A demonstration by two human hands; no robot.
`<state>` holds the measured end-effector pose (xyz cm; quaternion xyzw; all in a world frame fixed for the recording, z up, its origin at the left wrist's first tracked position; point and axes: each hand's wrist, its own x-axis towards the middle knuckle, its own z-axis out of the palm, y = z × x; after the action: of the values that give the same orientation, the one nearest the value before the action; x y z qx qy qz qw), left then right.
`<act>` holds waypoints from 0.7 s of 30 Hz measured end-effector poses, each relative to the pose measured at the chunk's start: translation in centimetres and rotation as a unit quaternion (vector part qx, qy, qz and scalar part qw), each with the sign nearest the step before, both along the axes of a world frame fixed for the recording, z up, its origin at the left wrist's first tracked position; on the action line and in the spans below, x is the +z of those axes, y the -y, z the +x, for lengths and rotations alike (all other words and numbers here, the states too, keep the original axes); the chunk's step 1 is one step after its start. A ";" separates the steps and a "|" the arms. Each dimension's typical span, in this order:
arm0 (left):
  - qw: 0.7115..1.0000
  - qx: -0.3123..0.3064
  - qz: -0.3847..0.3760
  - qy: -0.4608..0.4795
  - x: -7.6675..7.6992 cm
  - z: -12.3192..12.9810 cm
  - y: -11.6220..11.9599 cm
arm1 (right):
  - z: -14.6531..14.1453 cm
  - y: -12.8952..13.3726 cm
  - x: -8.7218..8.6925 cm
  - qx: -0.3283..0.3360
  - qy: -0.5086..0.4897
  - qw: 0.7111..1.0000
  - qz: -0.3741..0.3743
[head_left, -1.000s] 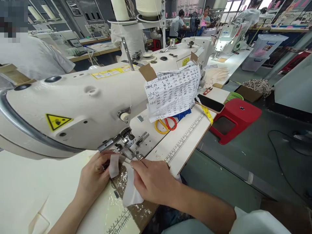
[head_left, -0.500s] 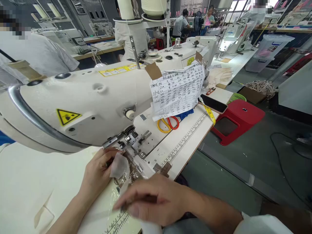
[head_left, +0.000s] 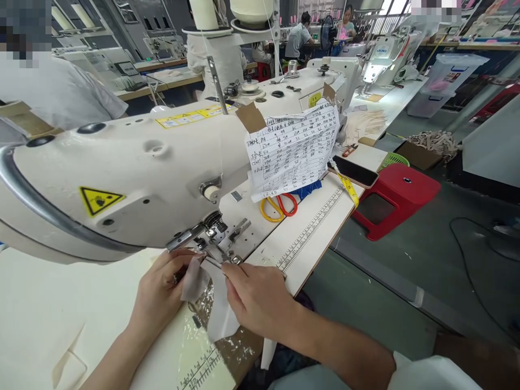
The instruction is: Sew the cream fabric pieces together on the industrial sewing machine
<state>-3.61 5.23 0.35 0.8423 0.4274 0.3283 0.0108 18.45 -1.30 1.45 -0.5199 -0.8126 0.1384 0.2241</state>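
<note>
A white strip of fabric [head_left: 222, 311] hangs over the table's front edge below the needle area of the sewing machine [head_left: 170, 162]. My left hand [head_left: 160, 287] pinches its left end close to the presser foot [head_left: 212, 238], with a greyish flap of the cloth dropping from the fingers. On the other side of the strip my right hand [head_left: 260, 295] is closed, thumb and forefinger gripping its upper edge beside the metal guide. Both hands touch the machine bed's front, and the fingertips are partly hidden.
Scissors with yellow and red handles [head_left: 279, 208] lie behind the hands. A handwritten sheet [head_left: 294, 149] is taped to the machine. A phone [head_left: 353, 172] and yellow tape measure [head_left: 348, 189] rest at the table edge, near a red stool [head_left: 402, 200]. Other people sit at machines farther back.
My right hand has moved up and forward from the table's front edge to the presser foot and taken hold of the fabric strip. My left hand stays nearly in place.
</note>
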 end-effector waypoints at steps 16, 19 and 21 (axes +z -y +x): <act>0.999 0.017 0.018 0.025 0.2 0.8 0.1 | -0.2 -0.2 -0.5 0.007 -0.010 1.000 0.026; 0.999 0.018 0.024 0.020 0.1 0.8 0.1 | -0.2 -0.3 -0.5 0.010 0.009 1.000 0.022; 1.000 0.019 0.012 0.014 -0.1 0.7 0.0 | -0.3 -0.4 -0.5 0.011 0.016 1.000 0.020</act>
<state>-2.92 5.20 0.20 0.8291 0.4393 0.3457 0.0003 18.17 -0.92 0.91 -0.5086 -0.8244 0.1162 0.2198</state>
